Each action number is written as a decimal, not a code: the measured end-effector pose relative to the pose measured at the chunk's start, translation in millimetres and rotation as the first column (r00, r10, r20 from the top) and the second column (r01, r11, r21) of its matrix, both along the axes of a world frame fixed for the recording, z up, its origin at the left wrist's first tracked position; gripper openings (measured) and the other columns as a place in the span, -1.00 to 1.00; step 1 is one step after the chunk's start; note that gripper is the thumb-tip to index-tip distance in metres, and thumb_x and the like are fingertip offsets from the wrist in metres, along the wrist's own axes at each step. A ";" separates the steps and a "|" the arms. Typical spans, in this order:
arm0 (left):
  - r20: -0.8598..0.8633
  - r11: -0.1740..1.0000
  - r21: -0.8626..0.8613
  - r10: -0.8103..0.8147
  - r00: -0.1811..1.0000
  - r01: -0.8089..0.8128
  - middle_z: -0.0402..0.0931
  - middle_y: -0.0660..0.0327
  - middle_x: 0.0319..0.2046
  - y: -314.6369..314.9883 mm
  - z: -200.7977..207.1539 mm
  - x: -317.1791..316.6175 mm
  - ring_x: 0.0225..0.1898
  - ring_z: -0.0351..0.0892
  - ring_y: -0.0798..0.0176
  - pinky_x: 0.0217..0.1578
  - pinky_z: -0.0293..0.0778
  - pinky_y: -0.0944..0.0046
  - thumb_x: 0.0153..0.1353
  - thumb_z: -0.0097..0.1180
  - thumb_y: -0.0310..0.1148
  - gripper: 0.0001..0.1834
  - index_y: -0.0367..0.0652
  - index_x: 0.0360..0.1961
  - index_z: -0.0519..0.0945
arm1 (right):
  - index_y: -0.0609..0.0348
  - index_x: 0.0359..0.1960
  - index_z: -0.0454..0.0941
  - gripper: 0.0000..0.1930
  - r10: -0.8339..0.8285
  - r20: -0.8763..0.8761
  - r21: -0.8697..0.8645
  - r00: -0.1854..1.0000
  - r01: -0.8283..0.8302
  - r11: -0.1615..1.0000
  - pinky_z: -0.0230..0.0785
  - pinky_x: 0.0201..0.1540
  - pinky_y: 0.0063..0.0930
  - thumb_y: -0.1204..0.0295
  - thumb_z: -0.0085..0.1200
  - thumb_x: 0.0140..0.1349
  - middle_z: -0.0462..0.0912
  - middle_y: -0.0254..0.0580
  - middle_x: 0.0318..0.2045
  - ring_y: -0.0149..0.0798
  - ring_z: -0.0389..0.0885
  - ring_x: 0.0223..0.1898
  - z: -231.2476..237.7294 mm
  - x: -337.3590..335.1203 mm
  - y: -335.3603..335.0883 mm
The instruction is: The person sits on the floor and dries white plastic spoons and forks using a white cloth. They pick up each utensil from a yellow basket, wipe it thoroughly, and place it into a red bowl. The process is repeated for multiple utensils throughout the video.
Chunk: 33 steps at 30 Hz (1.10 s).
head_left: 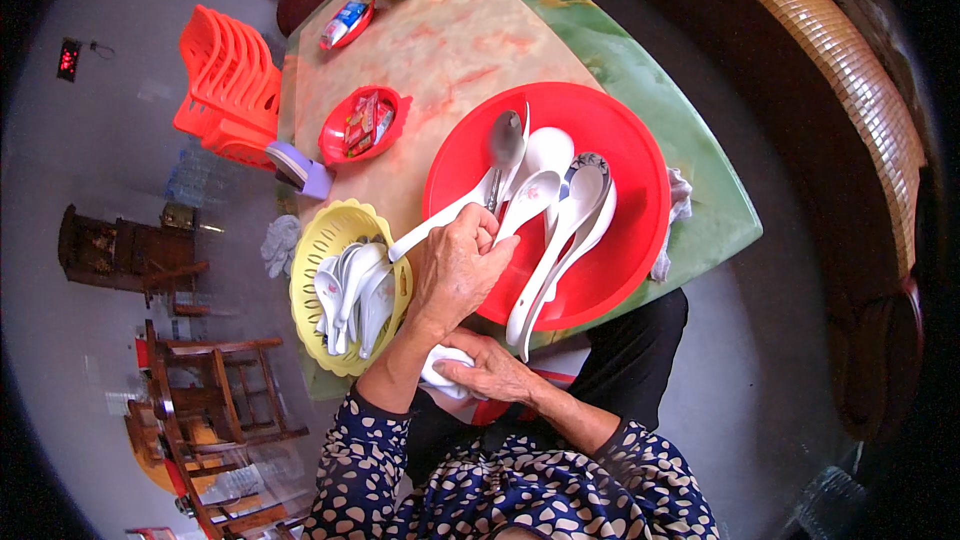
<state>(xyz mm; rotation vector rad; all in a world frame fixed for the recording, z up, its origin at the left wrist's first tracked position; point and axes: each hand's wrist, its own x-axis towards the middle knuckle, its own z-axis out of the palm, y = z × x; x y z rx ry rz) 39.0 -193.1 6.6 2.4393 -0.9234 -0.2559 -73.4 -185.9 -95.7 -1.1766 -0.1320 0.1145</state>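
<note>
My left hand [460,268] reaches over the near left rim of a large red basin [630,260], its fingers closed at the handles of spoons. A metal spoon [507,140] points up from these fingers, and a flowered white soup spoon [535,192] has its handle end at the thumb. A long white handle [435,230] passes behind the hand. Several white ladles [580,200] lean in the basin. Lower down, my right hand [490,368] is closed on something smooth and white [447,368], apparently a soup spoon. White soup spoons [350,285] lie in a yellow slotted basket [340,215].
A small red dish [400,105] of packets and a purple holder [312,178] stand farther back on the marbled table [470,40]. Cloths [678,205] lie by the basin and basket. Stacked red chairs [232,85] stand at left; a curved bench [850,80] at right.
</note>
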 end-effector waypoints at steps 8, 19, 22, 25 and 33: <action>0.388 0.970 -0.167 -0.101 0.916 0.178 0.39 0.19 -0.76 0.9 8.0 -6.9 -0.71 0.46 0.15 -0.65 0.32 0.21 -0.01 0.26 -0.49 -0.78 -0.22 -0.44 0.42 | 0.19 0.09 0.37 -0.52 -0.060 0.043 -0.041 0.997 0.062 0.997 0.29 0.05 -0.37 0.21 0.00 0.18 0.52 0.02 -0.12 -0.14 0.50 -0.05 -1.3 -0.4 2.0; 0.540 0.915 -0.136 -0.254 0.802 0.381 0.43 0.13 -0.68 -2.3 -0.3 -1.3 -0.64 0.51 0.07 -0.58 0.41 0.16 0.05 0.18 -0.52 -0.84 -0.21 -0.38 0.43 | 0.22 0.07 0.39 -0.54 -0.099 0.091 -0.035 0.991 0.103 0.994 0.29 0.03 -0.35 0.24 0.01 0.17 0.51 0.02 -0.13 -0.11 0.50 -0.05 -3.7 -1.4 7.3; 0.333 0.964 -0.172 -0.135 0.933 0.201 0.47 0.11 -0.60 6.9 -2.1 0.3 -0.61 0.48 0.26 -0.60 0.35 0.23 0.11 0.15 -0.51 -0.85 -0.24 -0.33 0.42 | 0.25 0.05 0.40 -0.55 -0.091 0.057 -0.060 0.994 0.095 0.994 0.29 0.03 -0.35 0.24 0.00 0.18 0.51 0.01 -0.14 -0.12 0.50 -0.06 2.4 -2.8 4.4; -0.064 0.923 -0.383 -0.044 0.997 0.016 0.39 0.35 -0.64 21.1 -0.3 5.0 -0.69 0.29 0.52 -0.69 0.19 0.45 0.17 0.13 -0.46 -0.84 -0.24 -0.27 0.44 | 0.26 0.03 0.42 -0.57 -0.089 0.001 -0.047 0.996 0.089 0.995 0.30 0.02 -0.35 0.25 0.00 0.18 0.51 -0.01 -0.16 -0.13 0.50 -0.08 10.1 -2.2 6.5; -0.776 0.728 -0.504 -0.145 0.614 -0.465 0.23 0.43 -0.67 72.6 18.3 3.1 -0.80 0.06 0.60 -0.78 -0.02 0.56 0.19 0.04 -0.49 -0.68 -0.24 -0.01 0.40 | 0.27 -0.04 0.46 -0.62 -0.258 0.137 -0.267 0.956 0.286 0.920 0.34 -0.10 -0.32 0.30 0.03 0.16 0.51 -0.03 -0.22 -0.14 0.51 -0.16 23.9 -18.0 19.1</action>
